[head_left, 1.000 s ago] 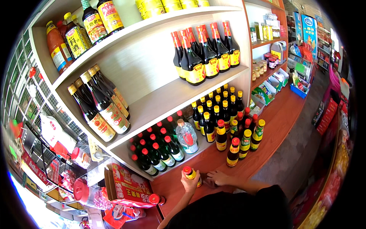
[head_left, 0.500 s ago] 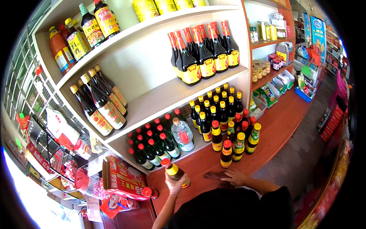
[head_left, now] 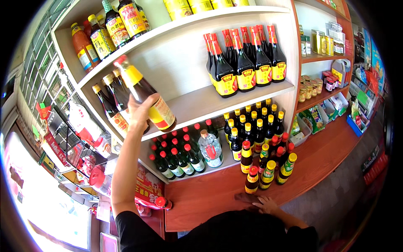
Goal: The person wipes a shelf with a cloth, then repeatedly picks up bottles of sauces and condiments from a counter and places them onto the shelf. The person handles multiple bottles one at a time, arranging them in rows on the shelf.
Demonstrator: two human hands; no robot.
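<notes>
My left hand point(head_left: 140, 112) is closed around a dark sauce bottle point(head_left: 142, 85) with a red cap and yellow labels. The bottle is raised and tilted in front of the middle shelf point(head_left: 189, 105), overlapping several dark bottles with pale caps point(head_left: 110, 103). Low on the red-brown counter point(head_left: 201, 197), my right hand point(head_left: 267, 205) lies with its fingers stretched out, touching a dark brown cloth point(head_left: 244, 198). Just beyond the cloth stands a short red-capped sauce bottle point(head_left: 252, 180), beside several bottles with yellow or red caps point(head_left: 267, 174).
Several red-necked bottles point(head_left: 245, 69) stand on the middle shelf. Below are green bottles with red caps point(head_left: 180, 157), a large clear bottle point(head_left: 210, 148) and yellow-capped dark bottles point(head_left: 258, 132). A red jar lid point(head_left: 161, 202) shows at the counter's left edge.
My left hand has lifted the sauce bottle from low over the counter up to the middle shelf's left side. My right hand stays by the cloth on the counter. The view has shifted.
</notes>
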